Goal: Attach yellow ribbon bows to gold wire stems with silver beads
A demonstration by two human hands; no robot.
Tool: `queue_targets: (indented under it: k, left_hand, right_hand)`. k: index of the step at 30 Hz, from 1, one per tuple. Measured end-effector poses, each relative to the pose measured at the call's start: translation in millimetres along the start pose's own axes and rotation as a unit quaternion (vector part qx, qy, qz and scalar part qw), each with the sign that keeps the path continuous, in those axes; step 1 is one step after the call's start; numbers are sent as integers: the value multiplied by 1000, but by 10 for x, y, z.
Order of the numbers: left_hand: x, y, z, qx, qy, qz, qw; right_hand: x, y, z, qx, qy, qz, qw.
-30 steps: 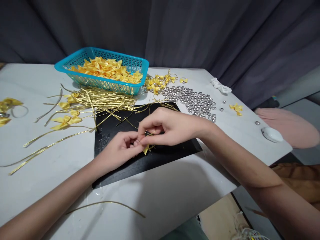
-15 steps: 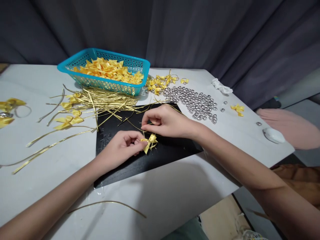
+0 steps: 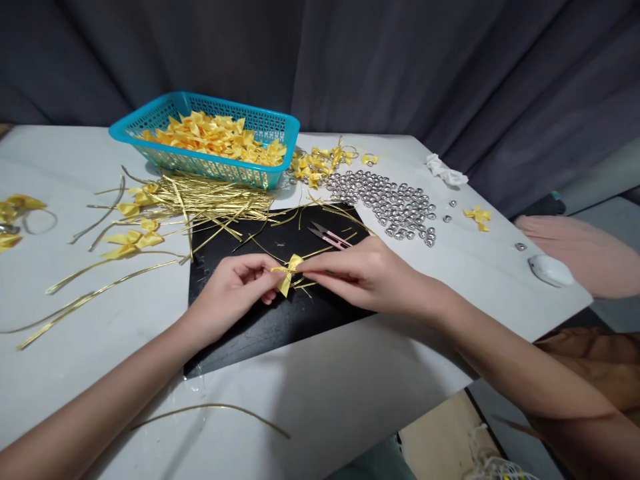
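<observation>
Over a black mat (image 3: pixel 230 340), my left hand (image 3: pixel 245 283) pinches a small yellow ribbon bow (image 3: pixel 286 279) by its left side. Close against the bow's right side, the thumb and fingers of my right hand (image 3: pixel 367 273) are pinched on a thin gold cord (image 3: pixel 292 269) at its middle; the fingertips partly hide it. Just behind my right hand lies a pair of pink-handled thread snips (image 3: pixel 327 235), blades pointing left. Loose gold cord ends lie on the mat beneath the bow.
A blue basket (image 3: pixel 200 152) of yellow bows stands at the back, with a bundle of gold cords (image 3: pixel 210 199) before it. Silver heart-shaped beads (image 3: pixel 393 207) spread to its right, near finished-looking bows (image 3: pixel 323 165). A white computer mouse (image 3: pixel 551 271) sits near the right edge.
My right hand has come down and right, from above the bow to its right side, uncovering the snips. The bow has turned and shifted slightly left in my left hand.
</observation>
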State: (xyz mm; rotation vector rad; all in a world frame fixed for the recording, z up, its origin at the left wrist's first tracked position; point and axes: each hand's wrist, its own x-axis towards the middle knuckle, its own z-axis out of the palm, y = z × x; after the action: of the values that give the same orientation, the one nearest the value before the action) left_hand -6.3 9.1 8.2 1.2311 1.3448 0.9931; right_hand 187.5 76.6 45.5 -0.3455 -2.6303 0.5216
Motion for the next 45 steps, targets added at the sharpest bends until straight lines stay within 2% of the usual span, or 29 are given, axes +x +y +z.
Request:
queue_targets:
  k: [6,10,14,17,21,25,32,37,45]
  left_hand:
    - [-8,-17,-6,-7,-1,-3,1000]
    - [-11,-43,-14,-27,-1,-7,1000]
    - [-9,-55,-20,-51,-5,-6,999]
    - [-13,-51,-27,-41,-14,-5,999]
    - [-20,-63,-35,-37,-19,-4,999]
    - [-22,-92,-31,-47,-18,1,999]
    - [-38,-102,-30,-67,-34,7,997]
    - [-66,-108,-53,-105,-40,11,994]
    - [-43,-99,-36,-76,-32,21,996]
  right_hand:
    - [-85,-5,129,-27,19,-34,999]
    - [-119,-34,264,-99,42,-39,993]
    - [-166,-27,324,-147,37,-44,987]
    - [-194,-21,302,-157,20,-54,986]
    - [-192,-55,249,-197,-37,-88,976]
    - [-177,-83,246,-235,-45,-99,966]
    - [-176,-81,279,-236,-21,-102,966]
    - [-179,-102,264,-236,-32,-101,966]
    - [-181,-105,300,-211,2,-110,971]
